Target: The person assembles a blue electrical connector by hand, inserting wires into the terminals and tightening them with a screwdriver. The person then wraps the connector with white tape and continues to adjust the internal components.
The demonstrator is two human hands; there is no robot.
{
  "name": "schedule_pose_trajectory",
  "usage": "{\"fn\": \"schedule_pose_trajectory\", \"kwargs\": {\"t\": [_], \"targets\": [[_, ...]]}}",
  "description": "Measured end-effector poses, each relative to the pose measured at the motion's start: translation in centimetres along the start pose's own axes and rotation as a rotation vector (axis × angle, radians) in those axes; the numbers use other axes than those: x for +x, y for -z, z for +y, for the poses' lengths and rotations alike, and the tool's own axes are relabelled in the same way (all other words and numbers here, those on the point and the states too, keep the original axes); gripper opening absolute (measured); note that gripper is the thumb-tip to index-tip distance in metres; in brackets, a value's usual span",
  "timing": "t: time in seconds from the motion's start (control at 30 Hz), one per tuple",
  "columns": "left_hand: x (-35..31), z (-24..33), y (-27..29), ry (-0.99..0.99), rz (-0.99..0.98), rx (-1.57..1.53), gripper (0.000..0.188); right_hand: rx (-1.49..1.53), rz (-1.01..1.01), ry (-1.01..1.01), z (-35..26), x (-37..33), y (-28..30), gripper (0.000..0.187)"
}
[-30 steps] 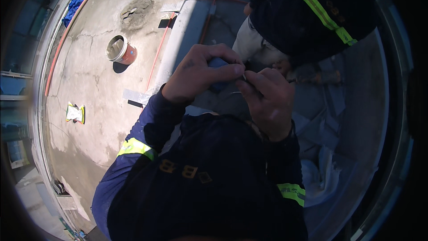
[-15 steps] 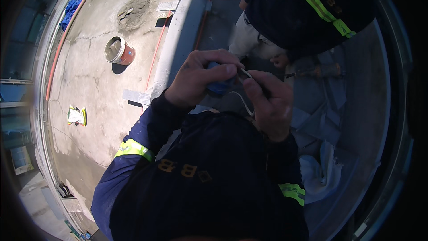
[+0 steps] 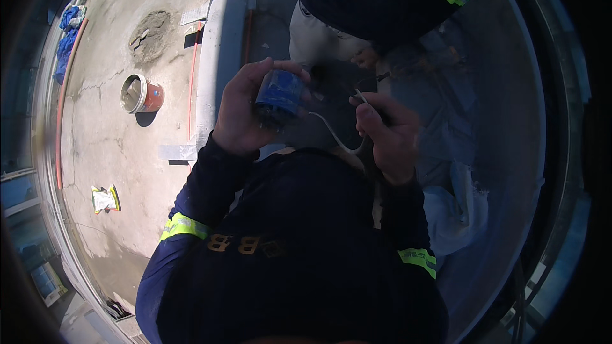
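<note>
My left hand (image 3: pixel 241 109) is wrapped round a blue cylinder-shaped object (image 3: pixel 280 88) with a dark lower end; its exact kind is unclear. A thin pale cord (image 3: pixel 333 132) hangs in a loop between my hands. Its far end shows near the left fingers, but whether it joins the blue object I cannot tell. My right hand (image 3: pixel 390 129) pinches the cord, and a short tip sticks up from the thumb and fingers. The hands are apart, in front of my chest.
A co-worker in a dark jacket (image 3: pixel 344 0) with a reflective stripe crouches close ahead on the right. To the left stand a red-brown bucket (image 3: pixel 153 97), a mortar heap (image 3: pixel 152 37) and a small white bag (image 3: pixel 102 199). A white sack (image 3: pixel 449 216) lies by my right arm.
My hands have moved apart, the left one back to the left with the blue object turned more into view. The right still pinches the cord. The whole view has shifted somewhat.
</note>
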State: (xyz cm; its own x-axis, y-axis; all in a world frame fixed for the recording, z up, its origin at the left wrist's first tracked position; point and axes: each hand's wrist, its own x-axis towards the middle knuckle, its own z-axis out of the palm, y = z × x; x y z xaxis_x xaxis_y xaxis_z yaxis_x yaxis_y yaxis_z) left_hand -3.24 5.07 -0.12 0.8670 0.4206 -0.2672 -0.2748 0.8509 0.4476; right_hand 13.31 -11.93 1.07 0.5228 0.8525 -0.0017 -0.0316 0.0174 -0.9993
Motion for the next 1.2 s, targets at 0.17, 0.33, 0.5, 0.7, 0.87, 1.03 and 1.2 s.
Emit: {"fn": "schedule_pose_trajectory", "kwargs": {"t": [0.17, 0.33, 0.5, 0.7, 0.87, 1.03, 1.2], "targets": [[7.4, -4.6, -0.3, 0.22, -0.004, -0.024, 0.041, 0.159, 0.309, -0.039, 3.1, -5.1, 6.8, 0.027], [17.4, -13.6, -3.5, 0.464, 0.085, 0.27, 0.038, 0.364, 0.65, -0.023, 5.9, -10.0, 13.3, 0.032], [27.8, -24.5, -1.0, 0.527, 0.08, 0.563, 0.04, 0.306, 0.844, -0.085, 7.6, -12.3, 17.7, 0.029], [34.6, -33.2, 2.9, -0.262, -0.415, 1.843, 0.057, 0.274, 0.927, -0.295, 8.2, -10.6, 21.3, 0.028], [35.4, -34.1, 3.0, -0.387, -0.686, 1.889, 0.053, 0.227, 0.817, -0.344, 7.6, -9.2, 24.5, 0.026], [30.7, -28.5, -8.9, 0.085, -0.66, 1.418, 0.039, 0.147, 0.746, -0.274, 8.6, -8.0, 25.5, 0.024], [28.1, -24.0, -16.0, 0.604, -0.932, 1.446, 0.023, -0.261, 0.661, -0.093, 8.3, -5.9, 24.4, 0.017]]}}
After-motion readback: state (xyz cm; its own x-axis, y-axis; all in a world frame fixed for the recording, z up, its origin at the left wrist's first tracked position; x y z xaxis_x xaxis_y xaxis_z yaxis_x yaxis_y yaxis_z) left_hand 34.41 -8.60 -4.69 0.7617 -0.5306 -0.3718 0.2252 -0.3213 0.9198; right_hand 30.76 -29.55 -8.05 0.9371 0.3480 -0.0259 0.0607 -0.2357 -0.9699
